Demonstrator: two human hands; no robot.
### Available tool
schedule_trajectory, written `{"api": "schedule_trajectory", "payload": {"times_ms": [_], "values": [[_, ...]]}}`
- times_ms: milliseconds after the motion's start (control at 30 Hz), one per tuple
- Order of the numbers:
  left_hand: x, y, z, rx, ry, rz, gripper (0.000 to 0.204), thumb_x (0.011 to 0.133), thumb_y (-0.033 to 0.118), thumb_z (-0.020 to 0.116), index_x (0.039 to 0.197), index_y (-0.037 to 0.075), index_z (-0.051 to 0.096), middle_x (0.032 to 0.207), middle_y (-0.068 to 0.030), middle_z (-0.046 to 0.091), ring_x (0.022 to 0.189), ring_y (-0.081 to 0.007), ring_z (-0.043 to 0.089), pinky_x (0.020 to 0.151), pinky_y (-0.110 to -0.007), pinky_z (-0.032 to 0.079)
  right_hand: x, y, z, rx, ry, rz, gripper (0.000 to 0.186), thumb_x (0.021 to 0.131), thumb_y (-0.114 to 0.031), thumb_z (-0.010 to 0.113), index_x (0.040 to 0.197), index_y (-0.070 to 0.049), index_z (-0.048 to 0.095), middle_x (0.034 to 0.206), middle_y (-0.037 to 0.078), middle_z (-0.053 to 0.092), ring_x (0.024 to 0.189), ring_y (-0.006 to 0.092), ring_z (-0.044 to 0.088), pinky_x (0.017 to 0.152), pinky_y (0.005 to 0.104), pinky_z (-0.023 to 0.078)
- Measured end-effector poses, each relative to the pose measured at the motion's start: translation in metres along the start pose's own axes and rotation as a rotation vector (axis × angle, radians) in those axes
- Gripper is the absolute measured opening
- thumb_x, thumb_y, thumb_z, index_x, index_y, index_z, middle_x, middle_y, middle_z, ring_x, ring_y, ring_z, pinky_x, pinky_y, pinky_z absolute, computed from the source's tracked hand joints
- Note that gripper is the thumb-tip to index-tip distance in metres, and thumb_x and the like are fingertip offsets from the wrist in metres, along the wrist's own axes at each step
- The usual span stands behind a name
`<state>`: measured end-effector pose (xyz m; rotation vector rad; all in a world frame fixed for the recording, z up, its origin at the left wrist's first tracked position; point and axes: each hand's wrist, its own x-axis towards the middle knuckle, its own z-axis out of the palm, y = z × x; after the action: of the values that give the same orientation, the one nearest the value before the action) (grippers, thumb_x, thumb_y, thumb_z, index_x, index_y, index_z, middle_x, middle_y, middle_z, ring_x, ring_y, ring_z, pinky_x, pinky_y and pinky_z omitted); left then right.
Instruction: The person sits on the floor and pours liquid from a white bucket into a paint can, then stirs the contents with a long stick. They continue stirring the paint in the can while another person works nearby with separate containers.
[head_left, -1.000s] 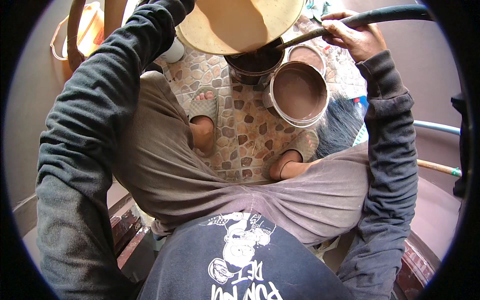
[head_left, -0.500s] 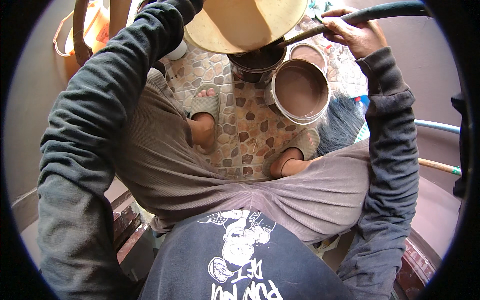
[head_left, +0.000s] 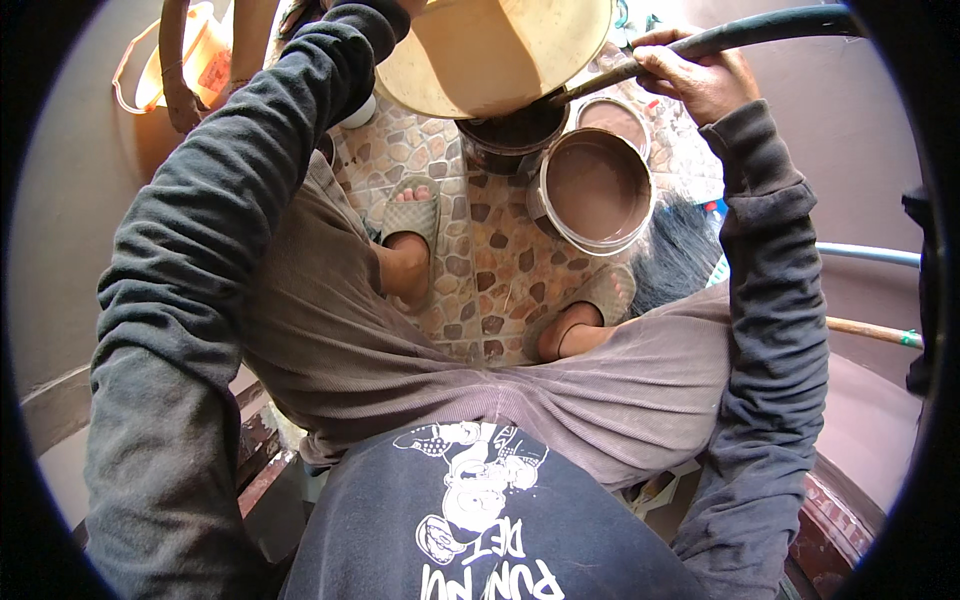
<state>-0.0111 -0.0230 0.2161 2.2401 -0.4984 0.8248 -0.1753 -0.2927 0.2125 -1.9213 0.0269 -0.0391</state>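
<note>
At the top, a round cream basin [head_left: 575, 50] is tilted, with a band of tan liquid running down its inside. Its lower rim overhangs a dark bucket [head_left: 495, 160]. My left hand [head_left: 411, 5] is at the basin's upper left edge; its fingers are beyond the picture's edge. My right hand [head_left: 705, 75] is closed around a long dark rod [head_left: 600, 82], whose thin end reaches down to the dark bucket's mouth. Its thicker end is blue-green and runs off to the right. Beside the dark bucket stands a white-rimmed bucket [head_left: 597, 185] of brown liquid.
Another pale container [head_left: 612, 122] of brown liquid stands behind the white-rimmed bucket. An orange bucket [head_left: 205, 65] sits at the far left behind two brown upright shapes. Dark bristles [head_left: 680, 255] lie near my right sandal [head_left: 605, 295]. A wooden pole [head_left: 870, 331] is at the right wall.
The basin has come slightly lower, and the tan band inside it has shifted. My right hand and the rod have moved a little to the left.
</note>
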Motion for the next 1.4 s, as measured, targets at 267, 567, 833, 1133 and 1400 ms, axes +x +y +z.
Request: {"api": "schedule_trajectory", "payload": {"times_ms": [267,567,833,1133,1400], "values": [[0.024,-0.016,0.002,0.051,-0.136,-0.229,0.017,0.07,0.02,0.059,0.07,0.004,0.065,0.067,-0.0179,0.062,0.065,-0.0305,0.061,0.063,-0.037,0.047,0.011,0.015,0.023,-0.098,0.037,0.058,0.021,0.085,-0.011,0.063,0.1,0.002,0.063,0.083,0.01,0.065,0.076,0.0165,0.064,0.071,0.0271,0.055],[0.054,-0.088,0.043,0.794,-0.362,0.204,0.014,0.078,0.016,0.056,0.084,0.009,0.068,0.084,-0.0119,0.066,0.081,-0.0304,0.063,0.072,-0.036,0.05,0.037,0.03,0.032,0.145,-0.024,0.166,0.016,0.083,-0.009,0.063,0.095,0.003,0.063,0.084,0.009,0.064,0.076,0.0179,0.064,0.071,0.0273,0.055],[0.051,-0.106,0.052,0.755,-0.603,0.03,0.016,0.079,0.019,0.056,0.089,0.011,0.066,0.089,-0.0104,0.065,0.085,-0.0285,0.062,0.076,-0.035,0.049,0.049,0.027,0.032,-0.193,0.113,0.055,0.015,0.081,-0.013,0.064,0.088,0.0,0.067,0.069,0.007,0.065,0.061,0.0112,0.061,0.057,0.0239,0.05],[0.048,-0.112,0.055,0.738,-0.735,0.002,0.02,0.079,0.023,0.057,0.095,0.013,0.064,0.094,-0.0087,0.063,0.09,-0.0264,0.06,0.08,-0.035,0.047,0.049,0.035,0.056,0.139,-0.061,-0.015,0.016,0.083,-0.013,0.064,0.092,0.001,0.065,0.079,0.008,0.065,0.07,0.0129,0.062,0.063,0.0238,0.053],[0.042,-0.118,0.063,0.732,-0.844,-0.046,0.024,0.08,0.027,0.057,0.1,0.015,0.062,0.099,-0.0073,0.062,0.094,-0.0245,0.059,0.083,-0.034,0.045,0.051,0.012,0.025,-0.219,0.034,0.137,0.016,0.087,-0.011,0.057,0.089,0.005,0.059,0.078,0.012,0.062,0.069,0.0174,0.065,0.068,0.0292,0.057]]}}
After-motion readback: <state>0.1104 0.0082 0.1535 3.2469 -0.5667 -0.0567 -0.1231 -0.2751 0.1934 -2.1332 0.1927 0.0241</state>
